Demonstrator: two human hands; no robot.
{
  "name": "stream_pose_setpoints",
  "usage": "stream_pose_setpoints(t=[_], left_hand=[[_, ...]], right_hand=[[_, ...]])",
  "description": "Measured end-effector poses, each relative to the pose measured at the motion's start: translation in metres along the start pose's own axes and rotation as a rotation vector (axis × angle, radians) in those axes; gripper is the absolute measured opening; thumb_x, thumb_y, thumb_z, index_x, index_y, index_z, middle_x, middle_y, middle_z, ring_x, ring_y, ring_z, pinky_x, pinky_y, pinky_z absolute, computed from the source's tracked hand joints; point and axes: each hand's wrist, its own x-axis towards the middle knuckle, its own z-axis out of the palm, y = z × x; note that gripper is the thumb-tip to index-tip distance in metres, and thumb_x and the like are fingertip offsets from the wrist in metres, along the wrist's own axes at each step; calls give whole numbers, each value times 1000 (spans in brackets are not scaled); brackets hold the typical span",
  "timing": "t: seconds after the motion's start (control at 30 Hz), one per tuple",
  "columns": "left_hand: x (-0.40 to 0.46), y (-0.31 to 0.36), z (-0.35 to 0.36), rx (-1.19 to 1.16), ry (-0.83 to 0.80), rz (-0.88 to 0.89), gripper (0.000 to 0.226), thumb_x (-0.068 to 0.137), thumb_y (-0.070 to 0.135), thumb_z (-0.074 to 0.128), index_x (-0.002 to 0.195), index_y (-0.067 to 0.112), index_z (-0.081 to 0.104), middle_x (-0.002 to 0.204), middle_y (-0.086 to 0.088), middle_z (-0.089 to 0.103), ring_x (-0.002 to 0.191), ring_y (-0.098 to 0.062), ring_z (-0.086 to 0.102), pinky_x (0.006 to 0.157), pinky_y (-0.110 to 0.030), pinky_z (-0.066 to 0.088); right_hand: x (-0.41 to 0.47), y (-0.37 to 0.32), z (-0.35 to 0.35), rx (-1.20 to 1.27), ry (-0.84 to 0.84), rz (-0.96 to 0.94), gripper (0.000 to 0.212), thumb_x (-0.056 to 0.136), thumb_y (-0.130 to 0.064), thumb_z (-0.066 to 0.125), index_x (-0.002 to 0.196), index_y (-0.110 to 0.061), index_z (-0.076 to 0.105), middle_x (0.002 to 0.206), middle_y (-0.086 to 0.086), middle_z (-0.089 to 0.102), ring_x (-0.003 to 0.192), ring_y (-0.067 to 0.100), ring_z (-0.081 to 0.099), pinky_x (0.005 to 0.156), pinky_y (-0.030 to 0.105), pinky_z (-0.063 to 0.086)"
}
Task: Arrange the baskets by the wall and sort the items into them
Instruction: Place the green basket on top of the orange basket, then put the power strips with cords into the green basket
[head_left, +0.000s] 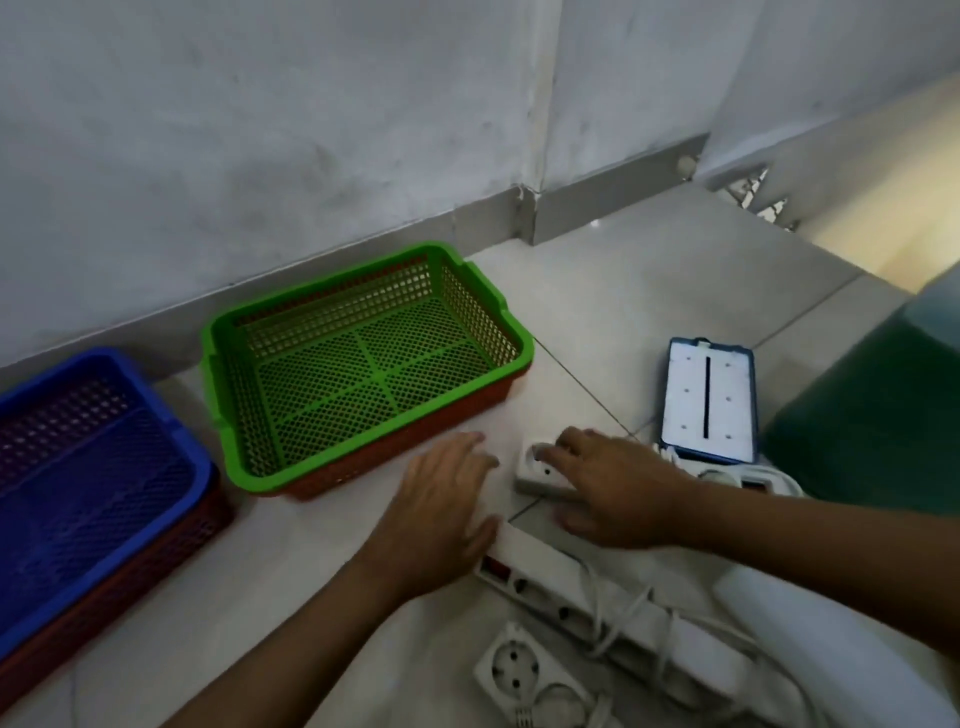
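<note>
Two basket stacks by wall: green basket (363, 364), blue basket (93, 467). Three-ish power strips. Right hand (618, 488) fingers spread on small strip (540, 475); left hand (441, 514) flat, loose.

Green basket (363, 364) nested in a red one, by wall (208, 156); blue basket (93, 467) to its left, also over red. R hand (618, 488) flat on small white socket strip (540, 473), L hand (441, 514) open on floor, touching long strip (597, 608). Blue-edged white box (709, 400) far right.

Dim, soft daylight from upper right; slight blur, wide-angle edge warping.
</note>
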Motion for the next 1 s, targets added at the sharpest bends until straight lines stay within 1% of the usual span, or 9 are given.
stream_pose_setpoints(t=[0.1,0.17,0.27,0.37,0.5,0.63,0.73,0.87,1.0], left_hand=[[-1,26,18,-98,-209,215,56,81,47,50,129,18,46,135,-7,49,131,-21,39,109,-33,25],[0,37,24,-141,-313,262,55,79,45,54,127,18,46,130,-4,51,125,-19,41,107,-29,21],[5,43,30,-131,-407,237,66,78,47,60,135,21,37,133,0,47,124,-16,40,108,-30,23],[8,41,33,-58,-438,225,73,83,49,55,144,21,26,142,0,41,128,-17,38,106,-29,23],[9,41,27,56,-478,235,67,78,63,27,130,22,41,126,-3,52,112,-21,46,91,-31,30],[10,26,15,3,-401,125,53,81,62,47,123,30,45,117,4,55,106,-18,48,83,-30,30],[16,11,-6,-62,-285,42,64,66,72,42,120,38,49,109,8,61,101,-15,55,78,-30,36],[17,-7,-45,-281,-92,-106,70,56,76,47,109,34,62,89,10,64,81,-8,61,62,-21,46],[15,-32,-74,-264,94,-222,75,52,77,46,109,33,66,100,9,69,88,-12,62,71,-27,47]], right_hand=[[-38,-10,25,-27,-110,-37,74,82,-69,41,138,-22,32,127,11,47,110,24,43,95,38,39],[-52,-11,34,-25,-164,-35,76,80,-73,40,137,-23,33,123,11,48,106,23,42,93,37,39],[-60,-9,39,30,-276,-6,90,77,-71,51,145,-24,16,126,12,46,108,27,48,89,37,42],[-61,-8,43,164,-458,98,102,77,-57,65,148,-28,-2,131,16,46,111,32,52,93,37,43],[-53,-11,39,190,-504,107,79,79,-36,71,142,-20,25,126,18,51,110,31,52,89,36,44],[-40,-3,21,162,-417,74,58,80,-34,69,129,-15,44,120,14,59,105,28,56,86,34,46],[-27,2,-9,178,-260,67,54,78,-34,70,126,-18,51,118,10,62,105,27,58,84,30,45],[-4,4,-58,244,-113,47,52,74,-40,73,120,-23,54,114,5,65,100,23,60,83,30,46],[17,-1,-95,64,84,-3,60,76,-62,58,123,-27,49,108,0,63,95,20,59,86,35,47]])
